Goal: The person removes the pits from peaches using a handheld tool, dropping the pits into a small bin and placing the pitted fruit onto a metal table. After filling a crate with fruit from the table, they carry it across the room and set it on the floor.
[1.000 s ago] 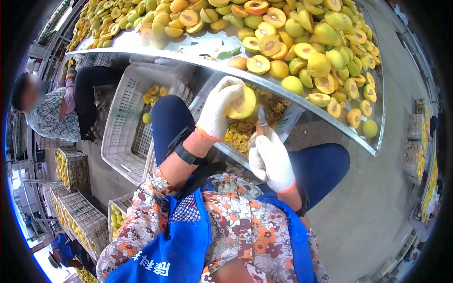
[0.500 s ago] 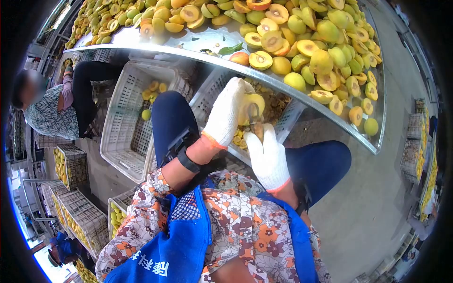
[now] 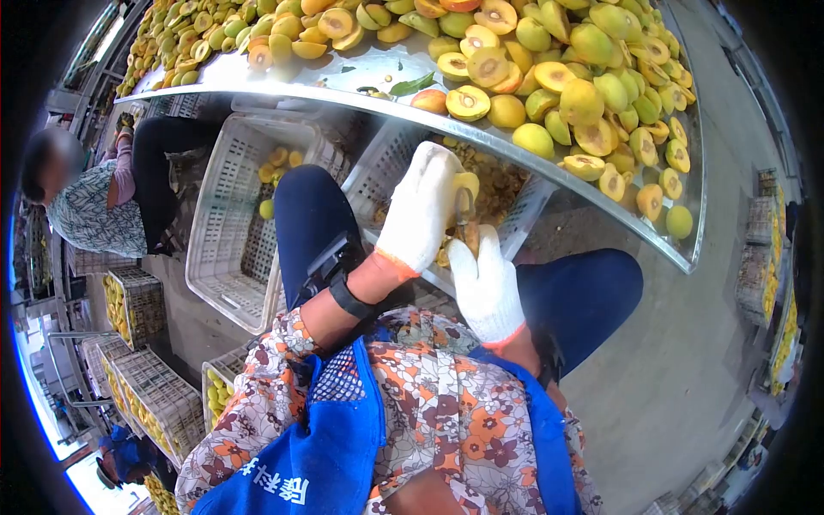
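Note:
My left hand [image 3: 422, 208], in a white knitted glove with an orange cuff, is closed around a halved yellow peach [image 3: 466, 183], partly hidden by the fingers. My right hand [image 3: 487, 287], gloved the same way, grips the handle of a looped metal pitting tool [image 3: 464, 206]. The tool's loop meets the cut fruit; how deep it sits cannot be made out. Both hands are above a white plastic crate [image 3: 525, 225] between my knees, which holds brownish-yellow scraps [image 3: 498, 190].
A metal-edged table [image 3: 343, 93] heaped with halved peaches [image 3: 592, 103] stands in front. Left of my knee is another white crate [image 3: 225, 206] with a few fruits. A seated person [image 3: 94, 202] works at far left, near stacked crates [image 3: 150, 390].
My left hand has turned the peach half, so it shows more edge-on than before. My right hand keeps the tool against it, almost in the same place.

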A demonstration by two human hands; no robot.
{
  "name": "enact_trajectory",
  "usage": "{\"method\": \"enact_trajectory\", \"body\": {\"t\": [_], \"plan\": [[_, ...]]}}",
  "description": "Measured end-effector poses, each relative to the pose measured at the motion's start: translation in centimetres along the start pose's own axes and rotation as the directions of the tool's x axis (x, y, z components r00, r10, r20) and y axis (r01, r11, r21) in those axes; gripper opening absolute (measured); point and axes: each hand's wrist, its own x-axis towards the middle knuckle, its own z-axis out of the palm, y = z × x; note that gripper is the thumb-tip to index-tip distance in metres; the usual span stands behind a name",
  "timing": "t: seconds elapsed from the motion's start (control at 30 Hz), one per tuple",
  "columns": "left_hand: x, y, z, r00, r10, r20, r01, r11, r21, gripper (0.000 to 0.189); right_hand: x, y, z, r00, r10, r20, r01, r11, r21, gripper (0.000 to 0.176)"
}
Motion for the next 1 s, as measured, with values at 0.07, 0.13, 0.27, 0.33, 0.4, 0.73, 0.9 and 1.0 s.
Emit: {"method": "enact_trajectory", "body": {"t": [0.07,0.13,0.27,0.33,0.4,0.73,0.9,1.0], "plan": [[-0.2,0.8,0.2,0.983,0.178,0.048,-0.183,0.922,0.341,0.028,-0.2,0.1,-0.1,1.000,0.000,0.001,0.000,1.000,0.015,0.031],[-0.6,2.0,0.9,0.995,-0.094,-0.044,0.088,0.989,-0.123,0.021,-0.2,0.3,-0.2,1.000,-0.002,0.001,0.002,1.000,0.030,0.030],[-0.4,1.9,0.8,0.998,-0.030,-0.056,0.026,0.996,-0.081,0.019,-0.4,0.6,-0.4,1.000,-0.021,0.017,0.021,0.999,0.046,0.032],[0.0,1.2,0.2,0.995,-0.033,0.089,0.020,0.989,0.144,0.025,-0.7,1.0,-0.6,0.997,0.004,0.077,-0.007,0.999,0.049,0.032],[0.1,1.9,0.5,0.992,-0.086,0.087,0.074,0.988,0.135,0.024,-0.7,1.2,-0.6,0.991,0.003,0.137,-0.010,0.999,0.044,0.034],[0.7,-2.3,0.4,0.988,0.133,0.072,-0.143,0.979,0.144,0.021,-1.0,1.3,-0.3,0.998,-0.002,0.070,-0.002,0.998,0.055,0.036],[0.4,-0.9,1.0,0.984,-0.172,0.037,0.176,0.967,-0.182,0.042,-0.3,0.5,-0.2,1.000,0.020,0.003,-0.020,0.997,0.081,0.031],[0.3,-0.4,1.3,0.936,-0.352,0.007,0.309,0.812,-0.496,0.047,-0.1,0.1,-0.2,0.998,0.048,-0.032,-0.045,0.996,0.081,0.030]]}}
